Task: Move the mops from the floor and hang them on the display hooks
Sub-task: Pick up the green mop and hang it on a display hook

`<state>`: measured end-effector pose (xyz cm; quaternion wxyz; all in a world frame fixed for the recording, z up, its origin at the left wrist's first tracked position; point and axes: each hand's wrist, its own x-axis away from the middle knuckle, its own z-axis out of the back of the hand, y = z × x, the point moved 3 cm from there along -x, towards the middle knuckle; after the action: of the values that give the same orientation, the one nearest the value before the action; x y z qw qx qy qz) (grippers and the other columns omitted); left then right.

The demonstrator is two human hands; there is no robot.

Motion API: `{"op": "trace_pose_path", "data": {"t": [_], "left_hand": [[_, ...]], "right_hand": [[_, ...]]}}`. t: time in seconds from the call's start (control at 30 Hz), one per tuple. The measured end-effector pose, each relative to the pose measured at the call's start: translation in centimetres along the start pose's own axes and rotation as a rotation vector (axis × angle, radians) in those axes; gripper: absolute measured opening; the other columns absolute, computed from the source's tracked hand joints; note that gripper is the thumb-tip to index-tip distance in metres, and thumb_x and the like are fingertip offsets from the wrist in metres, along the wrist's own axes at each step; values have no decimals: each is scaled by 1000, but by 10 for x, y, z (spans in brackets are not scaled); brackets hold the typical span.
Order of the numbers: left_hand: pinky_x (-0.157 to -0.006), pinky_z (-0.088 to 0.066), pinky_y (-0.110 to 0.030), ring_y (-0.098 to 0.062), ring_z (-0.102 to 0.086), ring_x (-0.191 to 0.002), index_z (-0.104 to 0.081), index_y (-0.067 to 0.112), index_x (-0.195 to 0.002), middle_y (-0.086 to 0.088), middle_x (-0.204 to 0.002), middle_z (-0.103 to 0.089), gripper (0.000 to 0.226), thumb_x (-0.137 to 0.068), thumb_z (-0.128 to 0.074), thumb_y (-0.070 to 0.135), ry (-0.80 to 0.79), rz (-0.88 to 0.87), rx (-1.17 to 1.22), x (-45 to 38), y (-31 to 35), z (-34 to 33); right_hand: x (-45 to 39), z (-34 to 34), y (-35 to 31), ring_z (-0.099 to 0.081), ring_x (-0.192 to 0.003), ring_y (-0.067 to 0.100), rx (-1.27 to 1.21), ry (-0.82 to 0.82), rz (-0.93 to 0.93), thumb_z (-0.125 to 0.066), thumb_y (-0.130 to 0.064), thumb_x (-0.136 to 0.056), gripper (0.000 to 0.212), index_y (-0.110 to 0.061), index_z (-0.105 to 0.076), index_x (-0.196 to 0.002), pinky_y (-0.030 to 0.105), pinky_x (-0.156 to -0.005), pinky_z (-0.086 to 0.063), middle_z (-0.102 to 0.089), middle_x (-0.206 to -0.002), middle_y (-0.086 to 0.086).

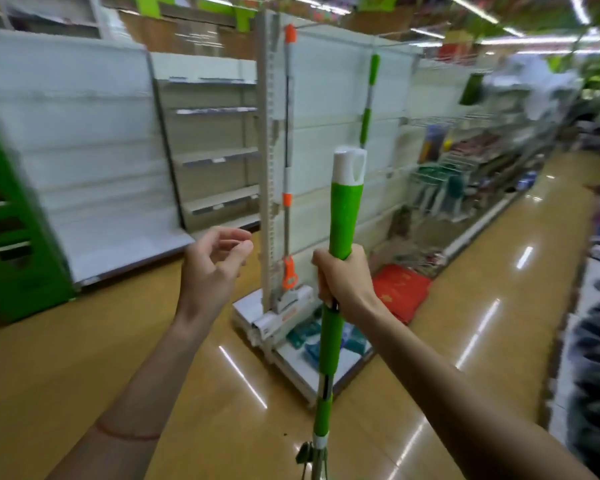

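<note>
My right hand grips the green handle of a mop, held upright in front of me, its white hanging cap at the top; the mop head is out of view below. My left hand hovers beside it with loosely curled fingers, holding nothing. On the white display panel ahead hang an orange-trimmed mop, its head near the shelf base, and a green-handled mop further right. The hooks themselves are blurred.
Bare white shelving stands to the left and a green stand at the far left. A red bag and packaged goods lie at the shelf base. Stocked racks line the aisle on the right; the glossy floor lies ahead.
</note>
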<state>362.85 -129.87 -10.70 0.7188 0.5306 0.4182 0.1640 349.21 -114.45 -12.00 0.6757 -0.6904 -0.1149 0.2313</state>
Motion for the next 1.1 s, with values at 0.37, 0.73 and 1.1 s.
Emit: {"op": "trace_pose_path", "data": {"t": [0.37,0.73,1.1], "left_hand": [[-72,-55,-29,-17,-71,-83,-74,18,-100,-6,-93,-75,20,-86,-67,32,-267,-33,72,-115,-42,-190],[-75,-56,-30,-17,-71,-85,-75,26,-95,-2,-91,-76,16,-85,-66,33,-290,-31,107,-241,-71,-342],[-65,-54,-17,-12,-71,-82,-74,28,-95,-3,-90,-76,9,-90,-67,29,-257,-101,151,-380,-117,-457]], "right_hand": [[-131,137,25,-38,-34,19,31,239,21,-58,-13,-77,15,-9,-52,-64,28,-37,-32,-41,-49,11],[-299,234,41,-38,-34,18,-23,259,40,-59,-10,-78,23,-15,-51,-58,26,-36,-33,-44,-42,1],[-477,287,54,-33,-35,17,-31,227,79,-56,0,-83,25,-12,-48,-62,26,-39,-30,-39,-46,4]]}}
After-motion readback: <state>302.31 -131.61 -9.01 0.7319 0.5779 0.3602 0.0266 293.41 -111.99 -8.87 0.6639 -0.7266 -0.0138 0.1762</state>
